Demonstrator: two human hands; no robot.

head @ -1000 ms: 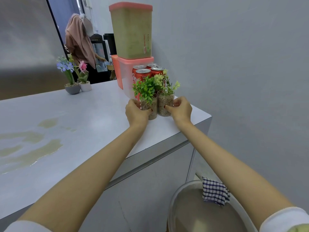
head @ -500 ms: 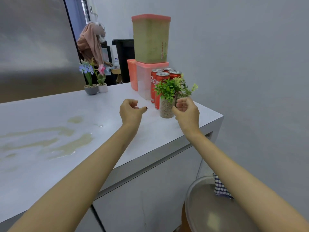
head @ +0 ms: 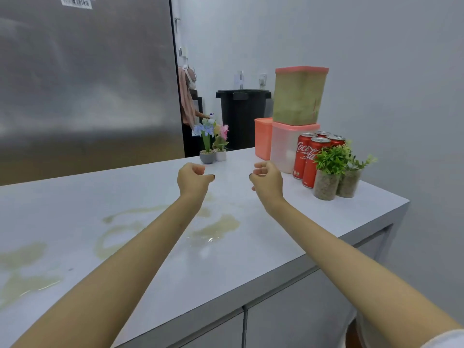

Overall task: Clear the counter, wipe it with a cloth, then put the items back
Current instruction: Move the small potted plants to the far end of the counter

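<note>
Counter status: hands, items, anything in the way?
Left hand, right hand empty over counter. Plant jars, cans grouped at right corner. Spill unwiped. Flower pots ahead.

The pale grey worktop [head: 276, 234] carried smeared yellow-green stains [head: 216, 226]. At far right stood red cans [head: 311, 159] with white script and silver tops, beside green plants [head: 331, 159] in clear glasses of grey-brown gravel. A tall container [head: 298, 96], olive-green inside, had a salmon lid, as did the translucent white box [head: 283, 146] beneath. Blue flowers [head: 204, 129] and pink flowers [head: 224, 131] rose from grey and white pots. The bin [head: 242, 119] behind was black.
</note>
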